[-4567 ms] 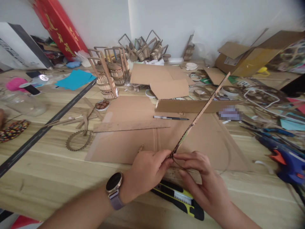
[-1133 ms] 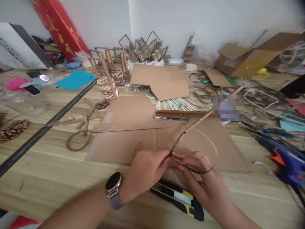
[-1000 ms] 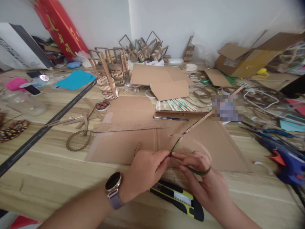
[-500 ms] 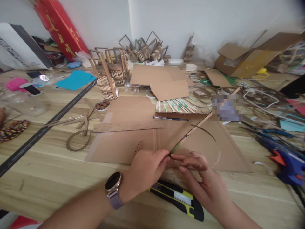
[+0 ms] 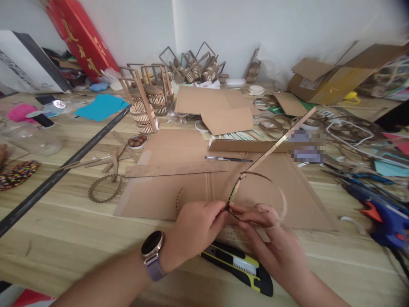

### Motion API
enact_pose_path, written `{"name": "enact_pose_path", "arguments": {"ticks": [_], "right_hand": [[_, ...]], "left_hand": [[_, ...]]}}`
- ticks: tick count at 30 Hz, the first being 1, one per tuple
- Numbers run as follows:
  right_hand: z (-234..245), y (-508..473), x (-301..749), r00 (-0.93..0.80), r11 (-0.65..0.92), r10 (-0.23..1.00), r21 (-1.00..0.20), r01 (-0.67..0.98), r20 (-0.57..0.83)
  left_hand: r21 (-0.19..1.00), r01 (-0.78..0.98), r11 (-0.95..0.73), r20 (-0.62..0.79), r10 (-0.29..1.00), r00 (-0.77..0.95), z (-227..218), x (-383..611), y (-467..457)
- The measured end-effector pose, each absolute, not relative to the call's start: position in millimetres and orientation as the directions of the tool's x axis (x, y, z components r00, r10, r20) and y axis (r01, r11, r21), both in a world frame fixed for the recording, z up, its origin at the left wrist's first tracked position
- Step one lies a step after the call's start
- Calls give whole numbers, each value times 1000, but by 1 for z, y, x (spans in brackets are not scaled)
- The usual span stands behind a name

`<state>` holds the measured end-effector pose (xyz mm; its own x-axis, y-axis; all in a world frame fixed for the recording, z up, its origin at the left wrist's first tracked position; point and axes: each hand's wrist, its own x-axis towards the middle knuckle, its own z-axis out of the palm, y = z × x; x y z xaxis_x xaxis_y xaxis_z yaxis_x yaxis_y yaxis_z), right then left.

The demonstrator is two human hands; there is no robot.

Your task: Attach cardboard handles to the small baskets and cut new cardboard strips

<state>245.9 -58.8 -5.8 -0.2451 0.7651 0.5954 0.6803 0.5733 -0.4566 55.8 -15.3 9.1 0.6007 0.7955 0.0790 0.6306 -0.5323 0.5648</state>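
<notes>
My left hand [image 5: 196, 224], with a watch [image 5: 152, 244] on the wrist, is closed, thumb and fingertips pinching a narrow brown corrugated cardboard strip [image 5: 271, 148]. From the fingertips the strip slants up and away to the right. A thin part of it curves in a loop beyond my right hand [image 5: 271, 238]. That hand is closed too, its fingertips and thumb on the strip just right of the left fingers. The exact joint between the fingertips is hidden. Below both hands lies a black and yellow utility knife [image 5: 238, 266], partly behind the left hand.
Under the strip lies a cardboard sheet [image 5: 179, 196] with a pen [image 5: 228, 158]. A glue gun [image 5: 383, 209] is at right, a toothed cardboard ring [image 5: 105, 189] at left. Behind stand small slatted buckets [image 5: 143, 117], a dish of nuts [image 5: 137, 140] and an open box [image 5: 338, 81].
The strip has swung a little upright, its far end rising and moving left. Its curved part now shows as a wider loop. Both hands stay almost in place.
</notes>
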Motion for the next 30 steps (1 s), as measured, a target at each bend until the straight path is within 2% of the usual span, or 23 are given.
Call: {"name": "enact_pose_path", "arguments": {"ticks": [10,22,30], "right_hand": [[-2,-60,247,-180,507,801,-488,711,571],[-7,-61,245,-209,531,805,-517,672,555],[-5,-58,245,-230,556,782,-482,677,579]], "left_hand": [[607,578,-545,140,790,597,4,54,-14],[563,634,-531,96,803,588,7,55,-14],[550,626,-552,122,795,594,7,55,-15]]}}
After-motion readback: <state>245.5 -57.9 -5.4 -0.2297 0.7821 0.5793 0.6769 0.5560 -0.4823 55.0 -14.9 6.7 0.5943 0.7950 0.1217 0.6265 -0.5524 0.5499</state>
